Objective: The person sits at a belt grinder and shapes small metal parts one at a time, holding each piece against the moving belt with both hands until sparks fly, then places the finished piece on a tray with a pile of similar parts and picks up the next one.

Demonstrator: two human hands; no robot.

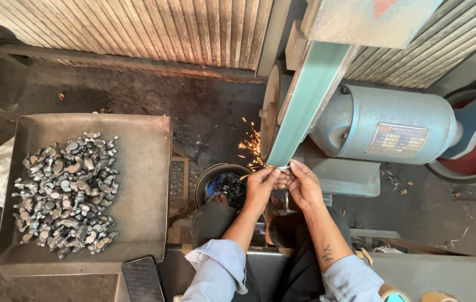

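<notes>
My left hand [261, 187] and my right hand [305, 184] meet in front of me, both pinching a small metal piece [283, 167]. The piece presses against the lower end of a pale green sanding belt [305, 100] that runs up and away. Orange sparks [250, 146] fly off to the left of the contact point. Most of the piece is hidden by my fingers. A round dark bucket [221, 184] holding dark metal parts sits just left of my left hand, below the sparks.
A grey metal tray [143, 184] at the left carries a heap of several shiny metal parts [67, 193]. A blue-grey motor [383, 126] sits right of the belt. A black phone [141, 279] lies at the tray's near corner. Corrugated sheet walls stand behind.
</notes>
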